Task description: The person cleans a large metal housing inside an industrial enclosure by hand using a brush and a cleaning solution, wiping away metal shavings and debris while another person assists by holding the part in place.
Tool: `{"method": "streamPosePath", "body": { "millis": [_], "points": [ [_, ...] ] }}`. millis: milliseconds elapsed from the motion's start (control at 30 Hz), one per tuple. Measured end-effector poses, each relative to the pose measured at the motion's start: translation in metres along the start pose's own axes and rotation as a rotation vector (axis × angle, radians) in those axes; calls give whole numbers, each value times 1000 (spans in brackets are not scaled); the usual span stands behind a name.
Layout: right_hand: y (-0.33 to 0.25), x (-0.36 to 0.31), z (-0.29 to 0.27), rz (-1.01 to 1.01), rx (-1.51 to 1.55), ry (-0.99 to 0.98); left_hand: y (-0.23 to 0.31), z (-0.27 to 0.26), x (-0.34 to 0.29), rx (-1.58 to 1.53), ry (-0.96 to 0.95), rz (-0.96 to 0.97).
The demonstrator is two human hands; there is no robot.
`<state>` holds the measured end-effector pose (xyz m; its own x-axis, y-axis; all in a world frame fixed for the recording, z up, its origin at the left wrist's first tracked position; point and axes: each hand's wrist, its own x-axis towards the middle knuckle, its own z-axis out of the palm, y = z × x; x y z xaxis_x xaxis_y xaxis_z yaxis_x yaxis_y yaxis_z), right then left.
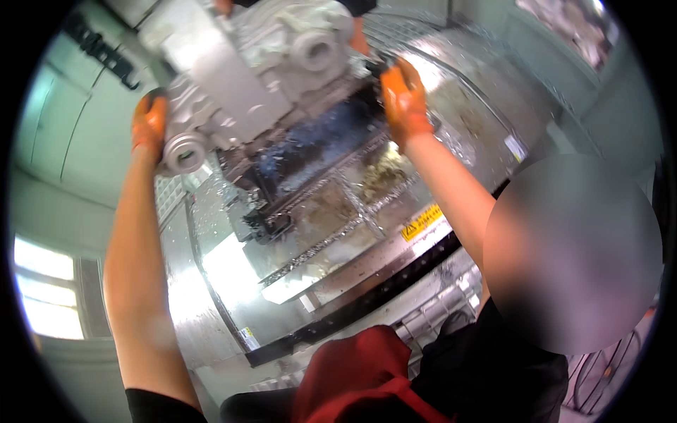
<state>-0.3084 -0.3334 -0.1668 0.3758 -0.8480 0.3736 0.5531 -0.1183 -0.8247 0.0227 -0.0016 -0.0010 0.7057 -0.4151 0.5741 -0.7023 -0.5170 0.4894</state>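
Note:
A large silver-grey metal casting (247,92) with round bosses fills the upper middle, tilted and slightly blurred. My left hand (149,121), in an orange glove with dark fingertips, grips its left side above a ring-shaped boss (186,151). At the opposite side, my gloved right hand (405,99) is closed around the casting's right end; its fingertips are partly hidden. Below the casting sits a dark fixture block (317,144) with a wet, bluish face and scattered chips. Orange patches and dark sleeves at the top edge belong to another person (360,35).
A shiny metal bed (211,268) strewn with metal shavings surrounds the fixture. Its front edge carries a yellow warning label (422,223). Pale machine walls (70,127) stand at the left, and a window (46,289) is lower left. A blurred round patch covers the right side.

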Motion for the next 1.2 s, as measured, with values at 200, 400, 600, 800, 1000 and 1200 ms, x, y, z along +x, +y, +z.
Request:
{"method": "streamPosePath", "body": {
  "millis": [200,400,600,800,1000,1200],
  "points": [
    [-10,2,-8,247,96,90,18,5,6,-135,-49,-127],
    [-52,-6,-18,441,49,26,-11,-8,17,-135,-51,-129],
    [-73,1,-35,317,-158,-25,-13,8,21,-140,-53,-106],
    [-38,-15,-8,123,-296,40,-108,-43,65,-176,-205,114],
    [-37,-29,-4,-79,-425,-113,-107,-2,82,-319,-171,-170],
    [-33,-26,28,-173,-572,-230,-119,-8,82,-411,-243,-136]
  ]
}}
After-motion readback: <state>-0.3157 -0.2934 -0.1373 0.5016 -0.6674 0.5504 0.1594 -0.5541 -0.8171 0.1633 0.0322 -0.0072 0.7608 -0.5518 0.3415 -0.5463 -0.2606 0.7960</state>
